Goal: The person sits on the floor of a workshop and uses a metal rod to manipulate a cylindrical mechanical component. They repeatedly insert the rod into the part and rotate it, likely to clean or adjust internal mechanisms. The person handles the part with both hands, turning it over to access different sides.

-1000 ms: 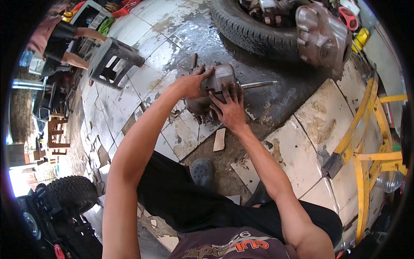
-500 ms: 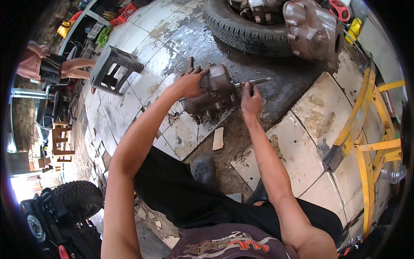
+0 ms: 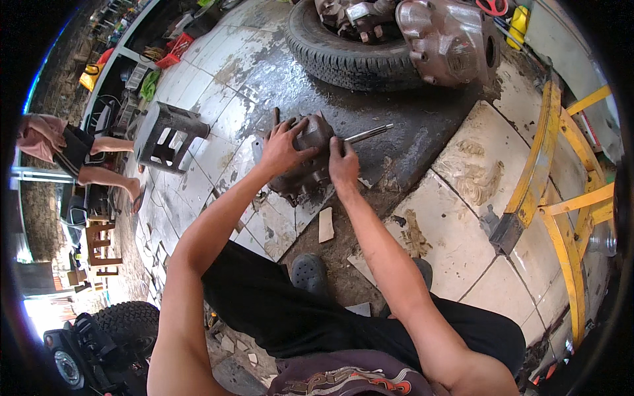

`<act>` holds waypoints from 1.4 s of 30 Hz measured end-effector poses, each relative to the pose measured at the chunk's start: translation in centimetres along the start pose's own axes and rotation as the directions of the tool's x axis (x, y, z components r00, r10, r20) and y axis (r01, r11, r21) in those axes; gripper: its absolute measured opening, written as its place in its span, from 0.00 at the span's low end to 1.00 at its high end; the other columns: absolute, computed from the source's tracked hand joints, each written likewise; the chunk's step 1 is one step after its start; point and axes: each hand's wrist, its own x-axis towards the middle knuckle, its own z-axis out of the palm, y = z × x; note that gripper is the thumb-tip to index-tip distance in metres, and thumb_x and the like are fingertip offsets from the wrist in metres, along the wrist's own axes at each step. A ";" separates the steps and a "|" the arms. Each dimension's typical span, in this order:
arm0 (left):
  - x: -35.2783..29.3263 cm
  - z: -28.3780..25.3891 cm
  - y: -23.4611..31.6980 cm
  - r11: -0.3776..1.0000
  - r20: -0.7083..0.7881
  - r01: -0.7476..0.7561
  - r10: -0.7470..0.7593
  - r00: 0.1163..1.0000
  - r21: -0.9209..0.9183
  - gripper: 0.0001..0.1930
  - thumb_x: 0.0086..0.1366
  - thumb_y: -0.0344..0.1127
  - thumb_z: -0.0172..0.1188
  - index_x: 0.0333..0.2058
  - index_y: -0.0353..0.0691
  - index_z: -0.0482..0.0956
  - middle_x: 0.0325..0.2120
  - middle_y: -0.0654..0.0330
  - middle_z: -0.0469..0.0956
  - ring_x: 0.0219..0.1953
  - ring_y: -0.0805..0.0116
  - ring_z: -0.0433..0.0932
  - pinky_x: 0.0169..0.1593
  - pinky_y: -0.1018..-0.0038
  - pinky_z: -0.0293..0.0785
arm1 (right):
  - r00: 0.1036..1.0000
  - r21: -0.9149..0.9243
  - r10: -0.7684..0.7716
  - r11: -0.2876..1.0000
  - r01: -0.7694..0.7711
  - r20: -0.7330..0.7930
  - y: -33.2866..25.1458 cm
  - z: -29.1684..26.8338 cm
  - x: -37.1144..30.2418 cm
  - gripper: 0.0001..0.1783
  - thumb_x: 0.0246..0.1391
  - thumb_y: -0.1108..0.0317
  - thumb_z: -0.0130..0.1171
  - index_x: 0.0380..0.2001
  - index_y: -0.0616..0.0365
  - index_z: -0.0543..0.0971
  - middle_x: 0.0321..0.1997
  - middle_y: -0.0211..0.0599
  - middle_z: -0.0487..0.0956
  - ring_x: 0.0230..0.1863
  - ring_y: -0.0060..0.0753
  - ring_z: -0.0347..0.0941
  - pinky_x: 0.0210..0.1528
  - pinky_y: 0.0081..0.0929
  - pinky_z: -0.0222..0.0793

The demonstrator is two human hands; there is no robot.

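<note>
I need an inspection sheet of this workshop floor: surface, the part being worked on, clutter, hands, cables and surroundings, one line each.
Surface: tiled floor, cracked, stained dark and wet around the work.
Job's things: greasy metal housing on the floor, a thin metal shaft sticking out on its right.
Clutter: broken tile pieces, a dark plastic stool, a tyre with engine parts on it.
Hands: left hand grips the housing top; right hand presses its right side.
Cables: nothing seen.
Surroundings: yellow metal frame at right, another person's legs at left, a small vehicle's wheel at lower left.
</note>
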 end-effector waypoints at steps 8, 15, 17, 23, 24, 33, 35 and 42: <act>1.6 0.0 -0.3 0.998 -0.034 -0.062 0.061 0.998 -0.007 0.32 0.65 0.65 0.59 0.64 0.61 0.76 0.65 0.63 0.70 0.68 0.50 0.64 0.68 0.47 0.54 | 0.982 -0.115 -0.152 0.980 0.165 0.111 1.9 0.6 -2.1 0.36 0.61 0.54 0.59 0.66 0.66 0.68 0.68 0.59 0.69 0.70 0.58 0.64 0.72 0.46 0.59; 2.7 1.0 -0.3 0.998 -0.139 0.032 -0.039 0.989 -0.049 0.21 0.73 0.57 0.51 0.56 0.59 0.83 0.57 0.65 0.78 0.61 0.55 0.71 0.63 0.50 0.58 | 0.971 -0.249 -0.170 0.946 0.208 0.165 2.0 0.8 -2.5 0.43 0.58 0.60 0.62 0.70 0.68 0.59 0.73 0.60 0.62 0.76 0.57 0.54 0.76 0.43 0.50; 3.2 1.6 -0.6 0.995 -0.173 0.087 -0.096 0.980 -0.057 0.22 0.73 0.57 0.51 0.52 0.53 0.85 0.55 0.63 0.79 0.59 0.54 0.73 0.63 0.48 0.59 | 0.967 -0.329 -0.160 0.919 0.220 0.200 1.5 0.6 -3.3 0.45 0.57 0.61 0.62 0.72 0.67 0.55 0.76 0.58 0.58 0.77 0.56 0.51 0.77 0.44 0.48; 5.6 2.3 -1.1 0.963 -0.101 0.234 -0.248 0.963 -0.133 0.25 0.71 0.60 0.52 0.50 0.47 0.86 0.56 0.54 0.78 0.61 0.49 0.72 0.63 0.43 0.59 | 0.959 -0.283 -0.164 0.932 0.228 0.231 1.8 0.2 -3.6 0.45 0.54 0.67 0.59 0.74 0.63 0.54 0.77 0.53 0.56 0.78 0.55 0.48 0.78 0.44 0.46; 5.5 2.1 -0.4 0.966 -0.081 0.223 -0.234 0.969 -0.131 0.26 0.71 0.61 0.52 0.51 0.47 0.85 0.57 0.53 0.78 0.62 0.48 0.71 0.63 0.42 0.59 | 0.958 -0.260 -0.178 0.937 0.235 0.223 1.9 -0.1 -3.5 0.45 0.54 0.68 0.59 0.74 0.63 0.54 0.77 0.53 0.56 0.78 0.55 0.48 0.78 0.45 0.46; 4.8 1.4 5.3 0.988 -0.014 0.065 -0.064 0.998 0.144 0.31 0.60 0.59 0.62 0.59 0.53 0.78 0.61 0.51 0.73 0.64 0.49 0.69 0.67 0.39 0.56 | 0.958 -0.241 -0.106 0.955 0.173 0.267 1.7 -0.9 -4.3 0.48 0.51 0.70 0.61 0.74 0.63 0.52 0.77 0.54 0.55 0.78 0.57 0.47 0.78 0.47 0.46; 5.9 1.0 5.7 0.974 0.044 0.116 -0.126 0.991 0.193 0.27 0.59 0.55 0.62 0.56 0.54 0.82 0.59 0.52 0.75 0.63 0.50 0.72 0.67 0.43 0.59 | 0.956 -0.264 -0.096 0.949 0.172 0.279 1.7 -0.9 -4.8 0.50 0.50 0.70 0.62 0.74 0.63 0.51 0.78 0.54 0.53 0.78 0.60 0.46 0.78 0.49 0.45; 12.4 0.0 5.2 0.921 0.156 0.284 -0.332 0.930 0.266 0.21 0.58 0.44 0.65 0.49 0.46 0.86 0.53 0.48 0.81 0.56 0.47 0.80 0.60 0.53 0.74 | 0.955 -0.296 -0.053 0.945 0.143 0.292 3.1 0.2 -4.3 0.51 0.52 0.66 0.60 0.76 0.56 0.47 0.79 0.44 0.51 0.80 0.55 0.44 0.71 0.66 0.53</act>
